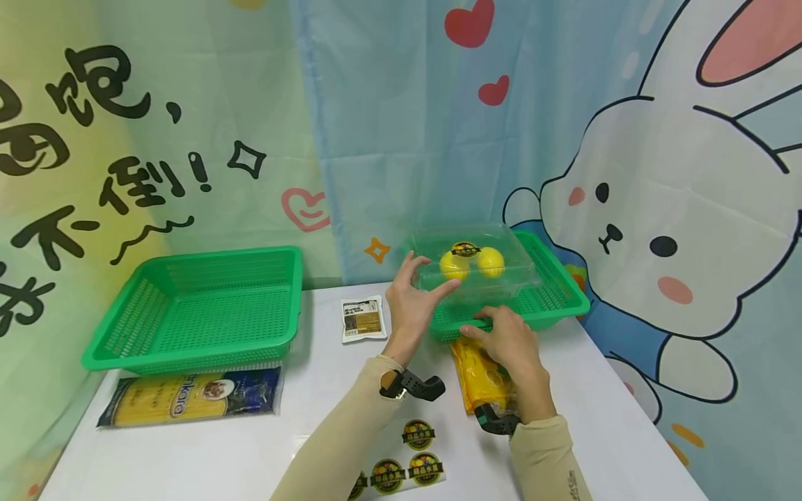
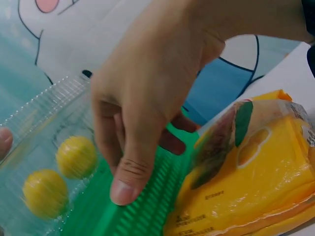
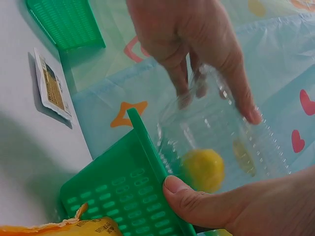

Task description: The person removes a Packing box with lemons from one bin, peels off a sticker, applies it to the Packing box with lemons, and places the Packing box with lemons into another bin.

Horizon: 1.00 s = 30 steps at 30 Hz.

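on the far left of the white table (image 1: 250, 445) sits an empty green basket (image 1: 194, 306), with a pasta packet (image 1: 191, 398) lying flat just in front of it. further right a small sachet (image 1: 362, 319) lies between the two baskets, and near the front edge are round black-and-yellow stickers (image 1: 401, 459). the left hand (image 1: 415, 300) reaches to the left end of a clear plastic box (image 1: 476, 268), its fingers spread and lying against the side and lid, so that grip is wide and flat on the box, not curled round it. the box holds two yellow balls (image 1: 473, 263) and lies in the second green basket (image 1: 551, 292), at the right rear of the table. the right hand (image 1: 510, 341) rests at the front rim of that basket; in the wrist views its thumb hooks over the green edge with the fingers on the outer side, a narrow grip on the rim. a yellow packet (image 1: 482, 379) lies on the table just in front of this basket, partly under the right forearm. judging by how things lie, the box is already inside the right-hand basket and looks nearly settled, with both hands on or beside it; the pasta, the sachet and the yellow packet are on the table outside any basket, and the left basket holds nothing.
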Available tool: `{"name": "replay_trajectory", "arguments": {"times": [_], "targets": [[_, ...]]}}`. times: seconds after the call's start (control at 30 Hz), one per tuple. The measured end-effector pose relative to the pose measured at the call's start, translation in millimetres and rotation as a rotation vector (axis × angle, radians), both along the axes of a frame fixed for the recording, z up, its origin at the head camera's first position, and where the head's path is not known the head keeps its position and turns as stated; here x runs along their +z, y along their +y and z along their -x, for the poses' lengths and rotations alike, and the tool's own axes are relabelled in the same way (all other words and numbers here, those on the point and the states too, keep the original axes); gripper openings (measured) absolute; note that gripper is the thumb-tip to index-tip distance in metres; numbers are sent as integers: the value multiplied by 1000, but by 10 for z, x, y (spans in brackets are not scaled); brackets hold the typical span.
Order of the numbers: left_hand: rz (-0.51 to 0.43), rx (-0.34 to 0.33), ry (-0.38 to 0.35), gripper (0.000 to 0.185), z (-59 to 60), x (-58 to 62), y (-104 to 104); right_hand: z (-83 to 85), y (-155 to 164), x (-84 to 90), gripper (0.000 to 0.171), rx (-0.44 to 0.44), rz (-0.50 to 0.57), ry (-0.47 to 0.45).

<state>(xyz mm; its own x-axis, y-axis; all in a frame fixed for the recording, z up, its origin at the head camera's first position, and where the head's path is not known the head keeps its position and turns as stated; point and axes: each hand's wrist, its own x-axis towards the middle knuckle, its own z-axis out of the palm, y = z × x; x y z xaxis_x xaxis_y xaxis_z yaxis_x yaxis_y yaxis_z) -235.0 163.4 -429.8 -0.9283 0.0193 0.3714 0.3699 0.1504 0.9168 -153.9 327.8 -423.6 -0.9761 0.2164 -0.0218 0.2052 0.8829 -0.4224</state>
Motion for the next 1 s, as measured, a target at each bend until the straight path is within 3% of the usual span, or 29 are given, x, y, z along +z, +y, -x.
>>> {"name": "replay_trajectory", "arguments": {"times": [0.47,1.0], "targets": [[92,-2,-4,56,77,-161,253,-7,-20,-3,54,-12,-9,-9],[143,9,-4,49,139,-297,393,-7,-18,8,52,-9,-1,0]]}}
